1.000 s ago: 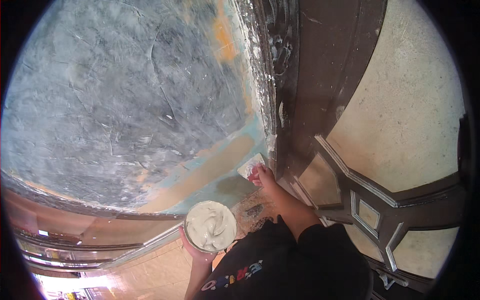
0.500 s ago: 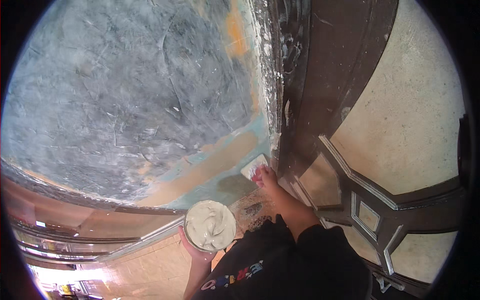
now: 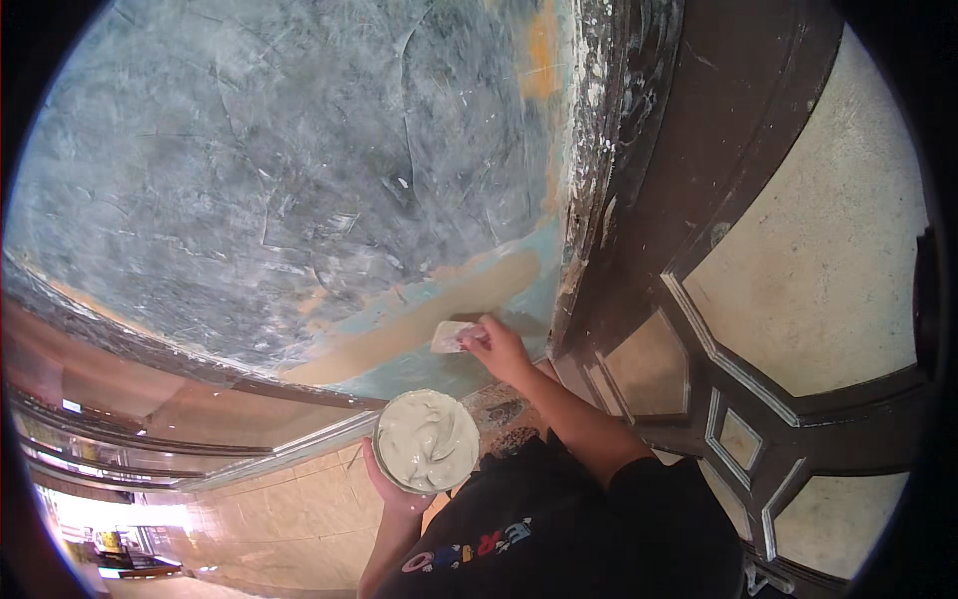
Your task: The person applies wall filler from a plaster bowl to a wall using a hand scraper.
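My left hand grips a round tub of pale grey putty from its left side and underneath. The putty's surface is swirled. My right hand is closed around a small putty scraper with a pale flat blade, held at the lower part of the wall. I cannot tell whether the blade touches the surface. The wall is mottled grey-blue, with a tan filler band running diagonally beside a light teal strip, and an orange patch high up near its right edge.
A dark brown frame post with chipped white paint borders the wall on the right. Past it is brown panelling with cream insets. Tiled floor lies at the lower left, near a wooden ledge.
My right hand has moved the scraper left, away from the corner by the post. The left hand still holds the tub. The whole view has shifted, with the wall now further right.
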The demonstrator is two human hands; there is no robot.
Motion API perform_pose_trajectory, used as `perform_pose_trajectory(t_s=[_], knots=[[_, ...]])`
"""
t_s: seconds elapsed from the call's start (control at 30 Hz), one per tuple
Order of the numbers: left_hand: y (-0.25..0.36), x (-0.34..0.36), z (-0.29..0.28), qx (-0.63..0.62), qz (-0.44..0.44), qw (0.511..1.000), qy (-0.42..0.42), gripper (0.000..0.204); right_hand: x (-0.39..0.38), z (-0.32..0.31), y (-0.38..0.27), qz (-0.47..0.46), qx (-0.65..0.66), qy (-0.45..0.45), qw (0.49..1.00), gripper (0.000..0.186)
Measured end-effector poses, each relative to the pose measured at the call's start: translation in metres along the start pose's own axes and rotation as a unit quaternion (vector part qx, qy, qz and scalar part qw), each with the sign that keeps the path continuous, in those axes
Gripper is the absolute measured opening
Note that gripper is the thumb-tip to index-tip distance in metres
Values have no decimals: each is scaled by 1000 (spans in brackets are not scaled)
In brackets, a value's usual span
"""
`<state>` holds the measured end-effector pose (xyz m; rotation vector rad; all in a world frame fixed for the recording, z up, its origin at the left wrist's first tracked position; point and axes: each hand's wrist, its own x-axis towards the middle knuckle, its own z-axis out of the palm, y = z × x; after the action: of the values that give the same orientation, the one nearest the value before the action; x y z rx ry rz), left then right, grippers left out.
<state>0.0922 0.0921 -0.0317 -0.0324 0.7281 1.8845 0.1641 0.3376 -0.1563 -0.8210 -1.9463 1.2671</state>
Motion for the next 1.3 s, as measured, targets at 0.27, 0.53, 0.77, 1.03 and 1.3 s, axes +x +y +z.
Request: perform_pose_trajectory(t_s=[0.27, 0.53, 0.77, 1.03, 1.3], knots=[[7, -7, -12, -6, 8, 1000, -11, 75, 28, -19, -15, -81, -59, 101, 990, 17], [14, -9, -26, 60, 37, 998, 5, 77, -9, -108, 46, 74, -98, 231, 965, 26], [21, -17, -13, 461, 234, 852, -86, 78, -20, -42, 16, 158, 222, 144, 951, 27], [20, -19, -10, 117, 87, 986, -77, 71, 29, -55, 0, 225, 353, 205, 885, 32], [14, -12, -41, 179, 104, 977, -41, 63, -3, -36, 36, 287, 445, 183, 828, 24]])
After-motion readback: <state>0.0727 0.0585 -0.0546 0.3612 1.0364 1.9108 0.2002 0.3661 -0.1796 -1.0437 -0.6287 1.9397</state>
